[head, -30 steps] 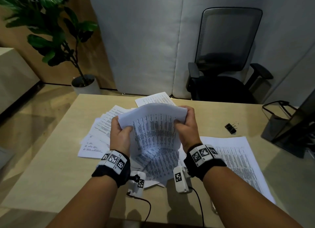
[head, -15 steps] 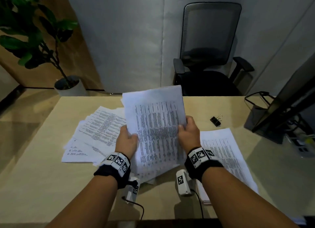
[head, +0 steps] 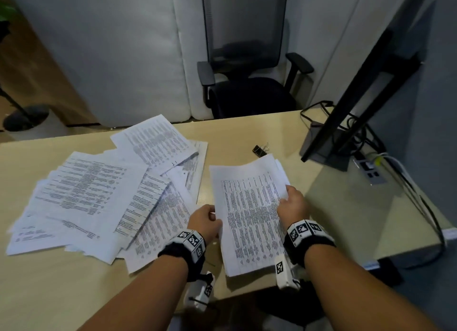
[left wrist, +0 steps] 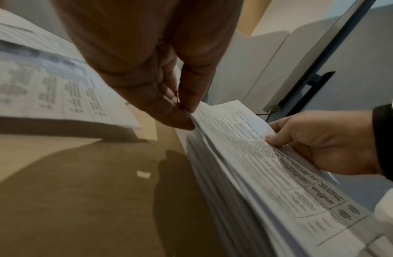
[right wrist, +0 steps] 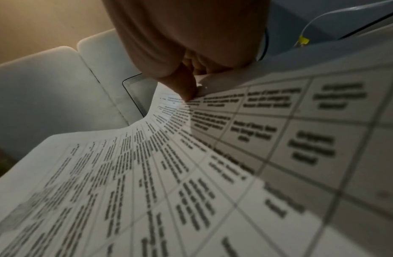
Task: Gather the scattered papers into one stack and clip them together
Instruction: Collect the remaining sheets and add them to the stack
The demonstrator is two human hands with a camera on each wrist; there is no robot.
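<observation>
A stack of printed papers (head: 249,214) lies low over the desk's near right part, held from both sides. My left hand (head: 206,219) pinches its left edge between thumb and fingers; in the left wrist view the left hand (left wrist: 186,111) grips the paper stack (left wrist: 257,156) at its corner. My right hand (head: 291,204) grips the right edge, thumb on top; the right wrist view shows the right hand (right wrist: 191,88) with its thumb pressed on the top sheet (right wrist: 191,165). Several scattered sheets (head: 99,197) lie fanned out at the left. A black binder clip (head: 259,150) lies beyond the stack.
A monitor (head: 366,83) on its stand sits at the desk's right, with cables (head: 405,182) and a power strip behind it. An office chair (head: 247,66) stands beyond the far edge. The desk's near edge (head: 237,296) runs just under my wrists.
The stack, held upright and bent between both hands before, has come down and to the right, close to flat over the desk. The head view has turned to the right.
</observation>
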